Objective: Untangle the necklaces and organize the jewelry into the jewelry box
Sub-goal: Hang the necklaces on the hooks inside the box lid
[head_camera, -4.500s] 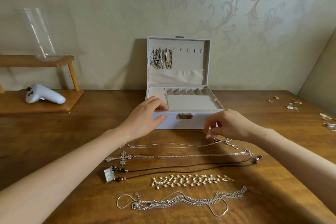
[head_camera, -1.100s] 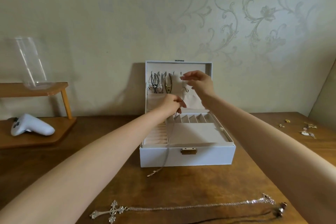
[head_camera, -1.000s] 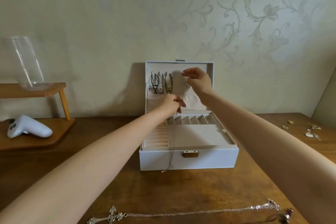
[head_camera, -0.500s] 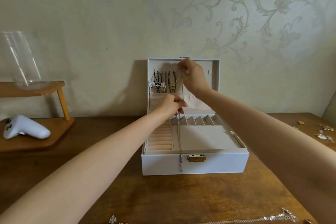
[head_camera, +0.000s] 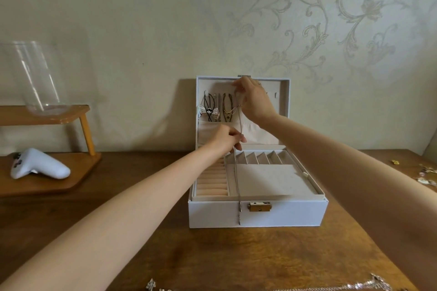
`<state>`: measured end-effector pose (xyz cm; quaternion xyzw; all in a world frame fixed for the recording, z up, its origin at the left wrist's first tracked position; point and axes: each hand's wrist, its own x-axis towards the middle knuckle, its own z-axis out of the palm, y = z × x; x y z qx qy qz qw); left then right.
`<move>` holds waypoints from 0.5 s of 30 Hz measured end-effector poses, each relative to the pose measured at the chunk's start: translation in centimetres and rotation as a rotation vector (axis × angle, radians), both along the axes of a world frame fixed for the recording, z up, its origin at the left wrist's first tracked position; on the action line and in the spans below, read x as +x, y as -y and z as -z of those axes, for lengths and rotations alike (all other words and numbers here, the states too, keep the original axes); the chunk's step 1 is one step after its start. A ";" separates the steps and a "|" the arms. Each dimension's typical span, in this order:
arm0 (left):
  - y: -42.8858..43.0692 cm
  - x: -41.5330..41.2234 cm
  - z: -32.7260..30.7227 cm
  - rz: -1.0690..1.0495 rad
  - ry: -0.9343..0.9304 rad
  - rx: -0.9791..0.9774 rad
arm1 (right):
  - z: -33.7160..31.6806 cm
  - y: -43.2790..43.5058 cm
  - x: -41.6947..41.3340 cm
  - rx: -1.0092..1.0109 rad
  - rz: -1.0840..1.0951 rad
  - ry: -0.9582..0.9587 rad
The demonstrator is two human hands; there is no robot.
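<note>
Pinching the thin silver chain (head_camera: 238, 179) mid-length, your left hand (head_camera: 224, 139) sits low before the open jewelry box's (head_camera: 295, 215) lid pocket (head_camera: 260, 134). Up and right of it, your right hand (head_camera: 254, 99) has climbed to the lid's top edge, fingers closed on the chain's upper end, probably at a free hook, though the hand hides it. Below your left hand the tail now dangles past the latch (head_camera: 259, 207); hanging looks nearly done.
</note>
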<state>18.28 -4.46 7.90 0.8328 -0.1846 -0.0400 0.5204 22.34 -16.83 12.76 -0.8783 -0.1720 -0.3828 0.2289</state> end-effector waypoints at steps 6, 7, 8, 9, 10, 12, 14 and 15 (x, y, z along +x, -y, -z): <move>-0.5 -0.7 1.0 0.063 0.051 0.153 | 0.3 0.0 -1.2 0.189 -0.023 -0.026; -0.6 -1.0 1.1 0.071 0.083 0.197 | 0.6 0.0 -1.9 0.272 -0.003 -0.012; -0.7 -1.2 1.2 0.071 0.127 0.252 | 1.0 0.0 -2.6 0.343 0.041 -0.013; -0.7 -1.5 1.3 0.067 0.180 0.314 | 1.6 0.1 -3.3 0.400 0.093 -0.039; -0.8 -1.7 1.2 0.064 0.242 0.384 | 2.0 0.1 -4.0 0.446 0.139 -0.111; -0.9 -2.4 0.8 0.056 0.359 0.515 | 2.7 -0.3 -5.1 0.503 0.150 -0.362; -0.8 -2.9 0.5 0.061 0.429 0.566 | 3.2 -0.9 -6.0 0.526 0.110 -0.643; -0.8 -3.2 0.3 0.066 0.453 0.571 | 3.4 -1.2 -6.3 0.568 0.087 -0.751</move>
